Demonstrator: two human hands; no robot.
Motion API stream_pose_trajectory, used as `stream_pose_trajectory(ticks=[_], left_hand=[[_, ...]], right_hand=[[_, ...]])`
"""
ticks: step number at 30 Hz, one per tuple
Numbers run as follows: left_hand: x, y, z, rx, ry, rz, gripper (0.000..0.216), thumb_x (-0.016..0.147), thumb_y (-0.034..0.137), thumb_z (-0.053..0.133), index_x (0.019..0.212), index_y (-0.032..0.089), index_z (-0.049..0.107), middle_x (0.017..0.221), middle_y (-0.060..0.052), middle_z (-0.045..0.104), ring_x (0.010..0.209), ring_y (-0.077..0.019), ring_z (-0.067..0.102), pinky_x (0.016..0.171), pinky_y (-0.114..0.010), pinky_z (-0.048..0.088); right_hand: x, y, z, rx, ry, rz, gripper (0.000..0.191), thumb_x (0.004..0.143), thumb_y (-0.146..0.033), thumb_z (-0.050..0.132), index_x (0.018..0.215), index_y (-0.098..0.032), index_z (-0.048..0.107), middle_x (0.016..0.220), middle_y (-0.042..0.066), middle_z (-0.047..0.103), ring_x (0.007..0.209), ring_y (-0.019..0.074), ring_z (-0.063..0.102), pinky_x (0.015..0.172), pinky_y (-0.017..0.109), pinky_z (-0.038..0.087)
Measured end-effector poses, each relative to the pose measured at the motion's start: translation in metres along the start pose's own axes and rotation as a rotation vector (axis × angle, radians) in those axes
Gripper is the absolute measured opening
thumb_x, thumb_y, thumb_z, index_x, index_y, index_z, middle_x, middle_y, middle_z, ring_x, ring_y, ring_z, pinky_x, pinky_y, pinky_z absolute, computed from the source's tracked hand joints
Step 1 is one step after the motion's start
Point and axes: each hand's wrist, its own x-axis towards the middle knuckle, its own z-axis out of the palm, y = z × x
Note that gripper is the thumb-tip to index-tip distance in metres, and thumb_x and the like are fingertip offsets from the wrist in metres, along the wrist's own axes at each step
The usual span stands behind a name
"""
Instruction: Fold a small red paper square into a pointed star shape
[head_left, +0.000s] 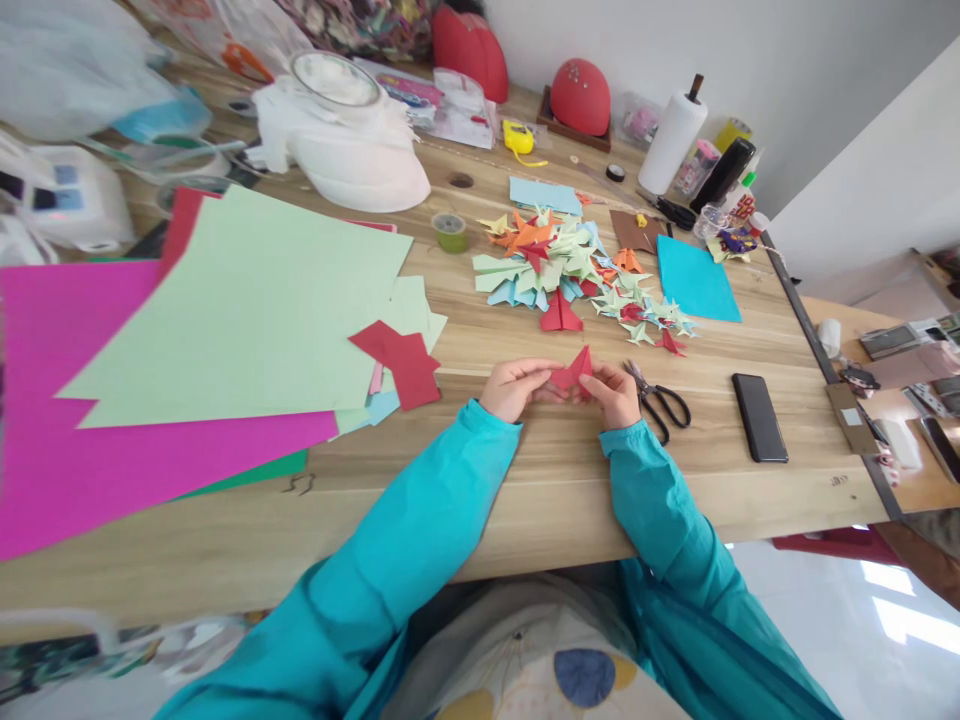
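Note:
Between my two hands, just above the table, is a small piece of folded red paper [574,369] with a point sticking up. My left hand [517,388] pinches its left side, fingers together. On its right side, my right hand [611,393] grips it with the thumb in front. Black-handled scissors [663,402] lie right beside my right hand. Beyond the hands is a pile of folded paper pieces [555,255] in green, orange, red and blue. Cut red paper pieces [409,368] rest to the left, on the edge of large light green sheets [247,320].
A magenta sheet [187,480] spreads under the green ones. To the right lie a black phone [760,418] and a turquoise paper square [697,278]. Behind stand a roll of tape [450,233], a yellow tape measure [518,138], a red pincushion-like dome [580,95] and a white roll [673,140].

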Motion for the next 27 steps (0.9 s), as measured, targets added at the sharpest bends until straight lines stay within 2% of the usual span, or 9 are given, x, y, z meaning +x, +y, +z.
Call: stream_pose_trajectory(ticks=[5,8,10,12,15,17,23,27], left_hand=[[-0.0007,0.0012,0.0019,0.130,0.027,0.052,0.036,0.057,0.029,0.069,0.086,0.009,0.063,0.061,-0.005,0.067,0.057,-0.0186,0.063,0.059,-0.033,0.053],[-0.0021,0.0015,0.0043,0.186,0.014,0.062,0.038,0.056,0.029,0.070,0.087,0.009,0.063,0.061,-0.004,0.066,0.055,-0.0181,0.063,0.057,-0.032,0.053],[-0.0024,0.0014,0.0051,0.192,0.006,0.060,0.037,0.055,0.029,0.071,0.086,0.010,0.063,0.060,-0.004,0.066,0.055,-0.0179,0.063,0.057,-0.032,0.053],[-0.0018,0.0009,0.0045,0.191,0.012,0.072,0.035,0.055,0.029,0.071,0.085,0.010,0.064,0.061,-0.004,0.066,0.055,-0.0176,0.063,0.058,-0.033,0.054],[0.0005,-0.0009,0.0017,0.185,0.034,0.085,0.031,0.054,0.029,0.072,0.078,0.011,0.065,0.062,-0.004,0.066,0.055,-0.0174,0.063,0.058,-0.033,0.054],[0.0022,-0.0023,-0.0002,0.176,0.041,0.077,0.028,0.051,0.029,0.073,0.071,0.011,0.065,0.060,-0.004,0.066,0.055,-0.0178,0.063,0.058,-0.033,0.054],[0.0013,-0.0044,-0.0001,0.158,0.039,0.093,0.025,0.053,0.030,0.070,0.068,0.011,0.065,0.058,-0.005,0.066,0.057,-0.0192,0.063,0.060,-0.034,0.053],[-0.0015,-0.0034,0.0041,0.279,0.058,0.132,0.024,0.052,0.029,0.072,0.065,0.012,0.064,0.057,-0.004,0.066,0.055,-0.0178,0.062,0.060,-0.033,0.052]], right_hand=[[0.0000,-0.0014,0.0004,-0.002,0.009,-0.027,0.033,0.056,-0.030,0.070,0.084,-0.017,0.058,0.056,-0.002,0.062,0.045,0.0106,0.055,0.045,0.024,0.042],[-0.0013,-0.0043,0.0016,-0.014,0.022,-0.059,0.050,0.058,-0.027,0.069,0.104,-0.021,0.051,0.053,-0.006,0.059,0.045,0.0104,0.054,0.046,0.023,0.042],[-0.0021,-0.0054,0.0022,-0.023,0.021,-0.087,0.054,0.059,-0.026,0.068,0.109,-0.022,0.048,0.052,-0.007,0.058,0.045,0.0099,0.053,0.046,0.023,0.041],[-0.0023,-0.0047,0.0026,-0.035,0.011,-0.115,0.045,0.061,-0.027,0.067,0.103,-0.022,0.054,0.053,-0.006,0.058,0.045,0.0093,0.052,0.046,0.023,0.041],[-0.0019,-0.0012,0.0026,-0.071,-0.010,-0.149,0.022,0.064,-0.029,0.065,0.083,-0.019,0.063,0.055,-0.003,0.060,0.046,0.0090,0.052,0.047,0.024,0.042],[-0.0014,0.0009,0.0023,-0.094,-0.016,-0.161,0.015,0.065,-0.029,0.063,0.075,-0.018,0.065,0.056,-0.001,0.060,0.046,0.0093,0.052,0.047,0.024,0.041],[-0.0023,-0.0007,0.0034,-0.093,-0.002,-0.144,0.016,0.064,-0.031,0.065,0.074,-0.018,0.065,0.055,-0.001,0.061,0.048,0.0102,0.053,0.047,0.024,0.042],[-0.0023,-0.0010,0.0051,-0.139,0.016,-0.139,0.020,0.061,-0.034,0.067,0.071,-0.018,0.063,0.058,0.000,0.062,0.050,0.0115,0.055,0.049,0.026,0.045]])
